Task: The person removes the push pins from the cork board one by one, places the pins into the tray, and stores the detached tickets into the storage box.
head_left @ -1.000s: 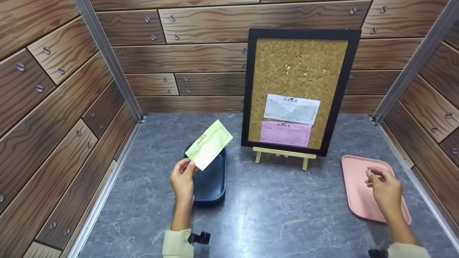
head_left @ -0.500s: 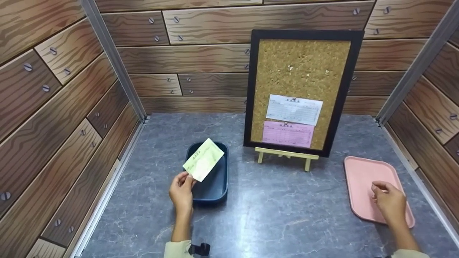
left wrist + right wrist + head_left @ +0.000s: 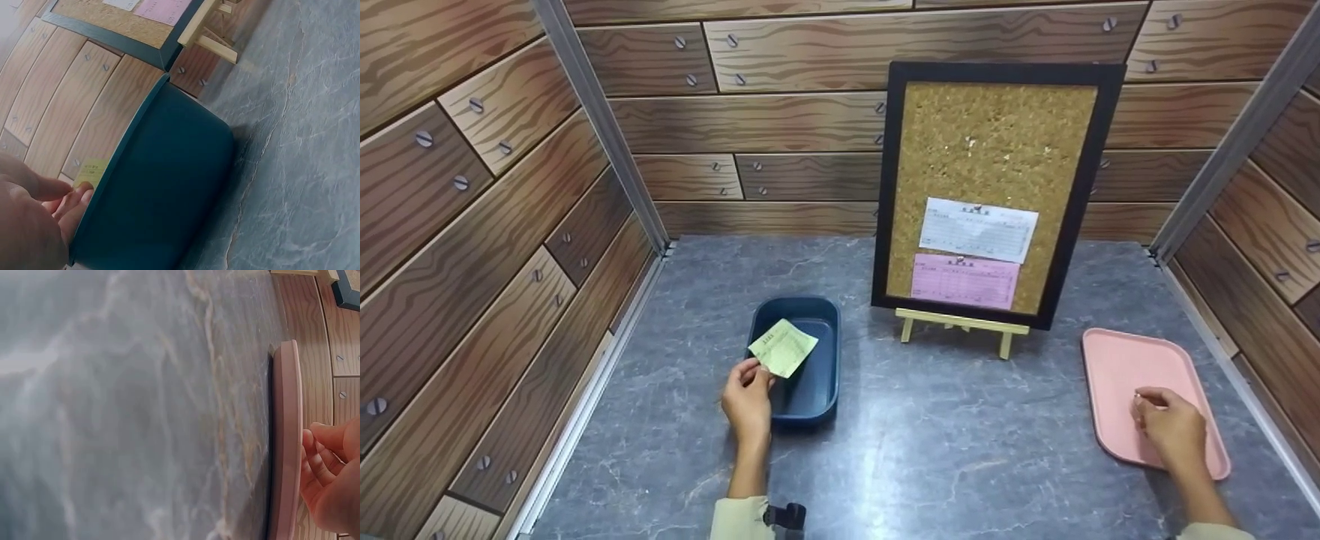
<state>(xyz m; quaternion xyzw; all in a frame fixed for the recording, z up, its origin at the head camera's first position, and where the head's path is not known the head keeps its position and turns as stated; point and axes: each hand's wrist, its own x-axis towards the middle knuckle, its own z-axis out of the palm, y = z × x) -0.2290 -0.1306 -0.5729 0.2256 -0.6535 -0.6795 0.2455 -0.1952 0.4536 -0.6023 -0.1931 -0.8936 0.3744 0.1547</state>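
The left hand (image 3: 748, 401) pinches a yellow-green paper slip (image 3: 784, 349) by its lower left corner, over the dark blue bin (image 3: 838, 360). In the left wrist view, the hand (image 3: 34, 214) is at the rim of the bin (image 3: 163, 169), whose wall hides most of the slip (image 3: 94, 169). Above the pink tray (image 3: 1117, 367) is the right hand (image 3: 1174, 431), thumb and forefinger pinched together with a tiny bright object (image 3: 1138, 396) at their tips, too small to identify. In the right wrist view, the hand (image 3: 334, 478) is beside the tray's edge (image 3: 289, 439).
A black-framed cork board (image 3: 997, 135) leans on a small wooden easel (image 3: 960, 321) at the back. A white slip (image 3: 976, 231) and, below it, a pink slip (image 3: 964, 281) are pinned there. Wood-patterned walls surround the grey marbled table (image 3: 922, 450) at the back and sides.
The left hand has lowered the yellow-green slip from above the bin's far end toward its opening. The right hand has moved slightly down over the pink tray, fingertips still together.
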